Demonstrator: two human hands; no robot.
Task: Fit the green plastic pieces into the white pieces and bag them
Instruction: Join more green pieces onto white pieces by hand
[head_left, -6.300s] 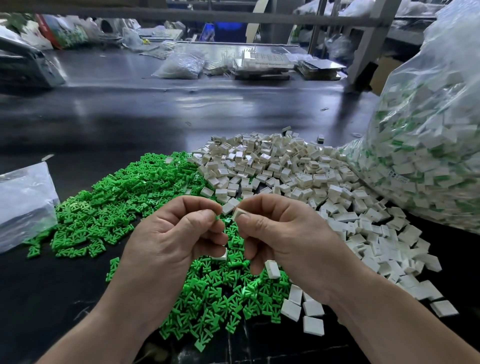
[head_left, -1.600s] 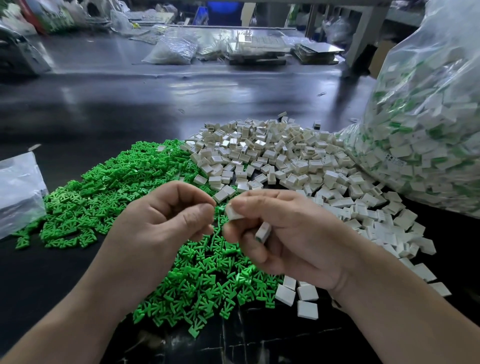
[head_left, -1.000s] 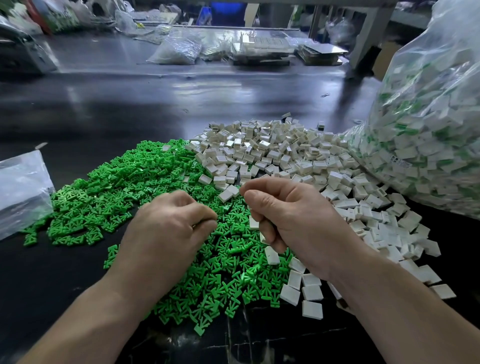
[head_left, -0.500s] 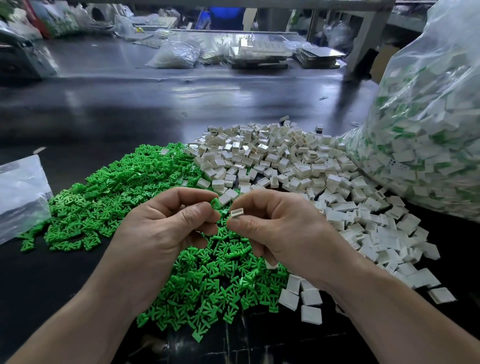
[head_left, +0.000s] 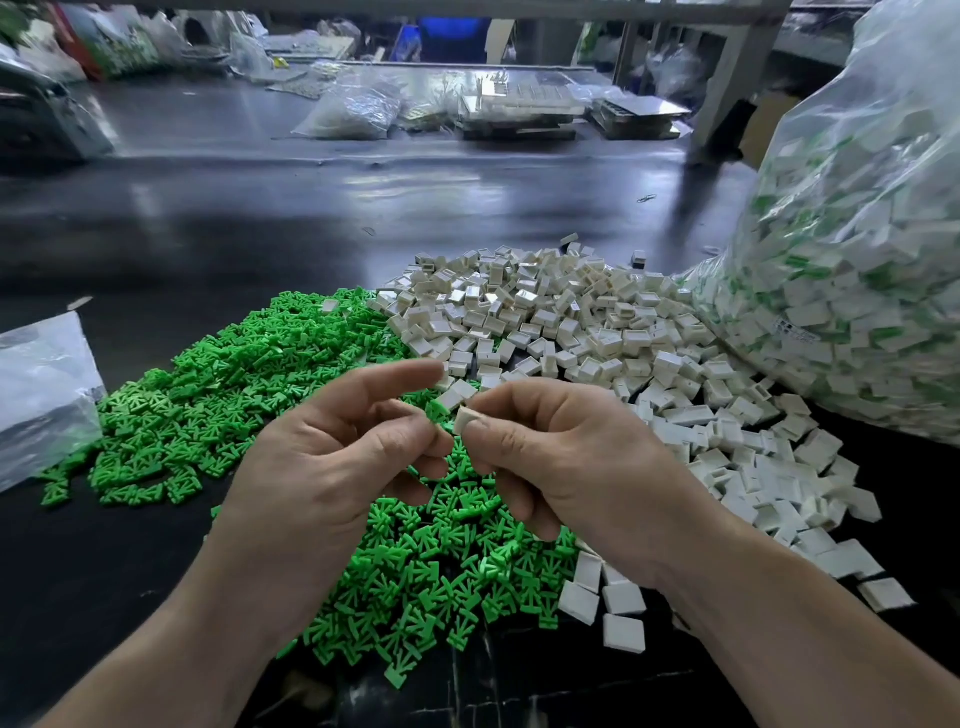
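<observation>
A heap of small green pieces covers the dark table in front of me, and a heap of white square pieces lies to its right. Above the green heap my right hand pinches one white piece between thumb and forefinger. My left hand meets it from the left. Its thumb and middle finger pinch a green piece against the white one, and only a corner of the green piece shows. The left forefinger sticks out straight above. A big clear bag of fitted pieces stands at the right.
A smaller clear plastic bag lies at the left edge. Three loose white pieces sit near my right wrist. Across the table are more bags, flat trays and a frame post.
A second ago both hands were low on the heaps picking pieces. They rose and came together, and the left forefinger has since lifted straight off the pinch.
</observation>
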